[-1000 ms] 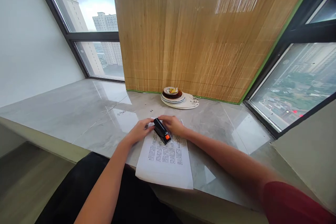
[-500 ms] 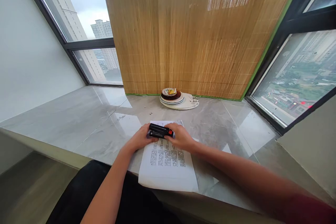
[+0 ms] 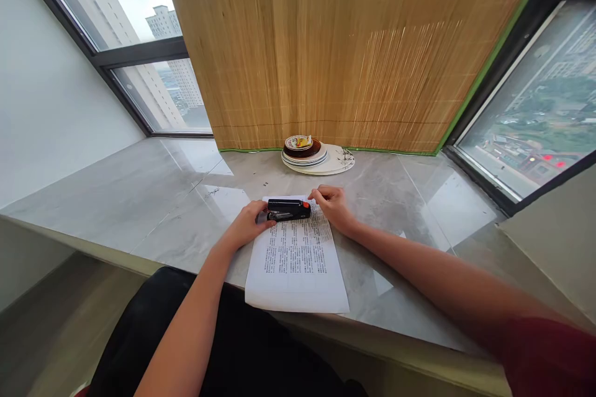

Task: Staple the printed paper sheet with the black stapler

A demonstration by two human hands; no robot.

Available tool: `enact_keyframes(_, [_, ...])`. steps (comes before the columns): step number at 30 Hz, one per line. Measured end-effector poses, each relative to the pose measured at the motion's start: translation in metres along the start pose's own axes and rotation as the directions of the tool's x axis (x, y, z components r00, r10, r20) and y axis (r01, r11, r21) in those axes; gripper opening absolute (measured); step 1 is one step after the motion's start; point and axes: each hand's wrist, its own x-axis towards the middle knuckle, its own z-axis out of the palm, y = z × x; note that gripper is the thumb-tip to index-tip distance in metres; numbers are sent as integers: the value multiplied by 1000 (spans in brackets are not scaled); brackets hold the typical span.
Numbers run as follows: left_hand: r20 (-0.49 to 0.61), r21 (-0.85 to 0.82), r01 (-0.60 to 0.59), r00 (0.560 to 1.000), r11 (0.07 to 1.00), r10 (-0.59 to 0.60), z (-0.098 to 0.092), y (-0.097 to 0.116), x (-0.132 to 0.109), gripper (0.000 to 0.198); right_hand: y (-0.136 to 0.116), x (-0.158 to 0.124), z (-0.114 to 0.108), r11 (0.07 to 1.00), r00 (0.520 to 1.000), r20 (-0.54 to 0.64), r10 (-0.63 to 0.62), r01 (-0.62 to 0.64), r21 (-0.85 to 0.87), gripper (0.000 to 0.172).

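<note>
Left grip (image 3: 250, 221) around stapler (image 3: 289, 207), right grip (image 3: 335, 206) of unclear hold, paper (image 3: 297, 290) at ledge edge (image 3: 391, 326), plates (image 3: 305, 161) well apart.

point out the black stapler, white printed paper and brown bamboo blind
Black stapler with a red patch (image 3: 289, 206): head view, middle of its body.
White printed paper sheet (image 3: 296, 259): head view, on its text.
Brown slatted bamboo blind (image 3: 321, 53): head view, middle of its slats.
</note>
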Motion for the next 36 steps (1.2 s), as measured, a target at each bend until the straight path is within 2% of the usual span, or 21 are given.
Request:
enact_keyframes(4, [-16,-43,25,1000,999,-26,0,0,0,33,-5,-2,-3,999,999,40,2,-3,44,34])
enact_keyframes(10, [-28,-152,68,997,986,-73,0,1,1,28,-4,-2,1,999,996,92,-12,9,32,34])
enact_keyframes(19, [-37,-226,124,990,966,-136,-1,4,1,31,3,0,11,999,995,90,-39,41,-25,37])
enact_keyframes(24, [-39,-227,137,988,964,-150,-1,5,1,34,-1,0,11,989,991,72,-113,120,-91,39])
enact_keyframes(27, [-41,-225,140,987,964,-153,0,2,1,34,-3,0,11,970,966,186,-181,207,-127,16])
enact_keyframes(29, [-37,-264,146,986,953,-162,-1,0,1,39,-2,-1,12,955,928,320,-191,250,-157,29])
enact_keyframes(30, [-42,-304,149,985,941,-169,-1,-2,2,43,-1,-2,13,951,912,373,-172,252,-178,33])
enact_keyframes(32, [-70,-431,145,979,890,-193,-4,-5,2,54,2,-4,13,943,896,421,-138,248,-220,31])
enact_keyframes(34, [-95,-594,143,965,792,-246,-8,-7,2,61,3,-6,12,941,908,384,-167,264,-214,26])
enact_keyframes(36, [-70,-739,161,948,654,-311,-13,-8,0,61,2,-9,10,929,914,312,-261,326,-176,23])
